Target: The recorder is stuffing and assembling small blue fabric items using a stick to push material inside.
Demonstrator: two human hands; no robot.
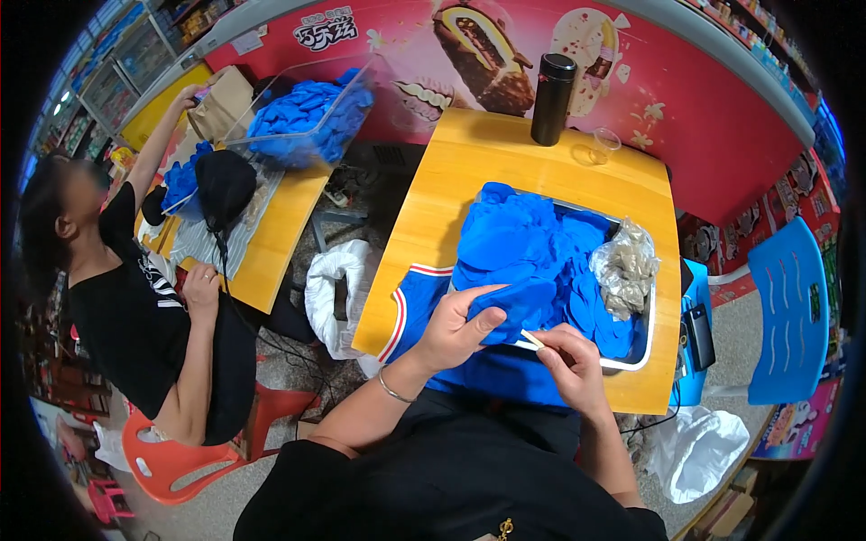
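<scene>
A flat blue fabric piece is pinched in my left hand, over the tray's near left part. Between the fingers of my right hand is a thin pale stick, its tip at the piece's lower right edge. Below both hands, a white-rimmed tray holds a heap of similar blue pieces. A clear plastic bag with greyish-brown contents lies on the tray's right side. Blue cloth with red-and-white trim lies under the tray's left side and reaches toward my lap.
A black thermos and a clear cup stand at the table's far side. Leftward, another person sits by a second table with a clear bin of blue pieces. A white sack stands between the tables; a blue chair is right.
</scene>
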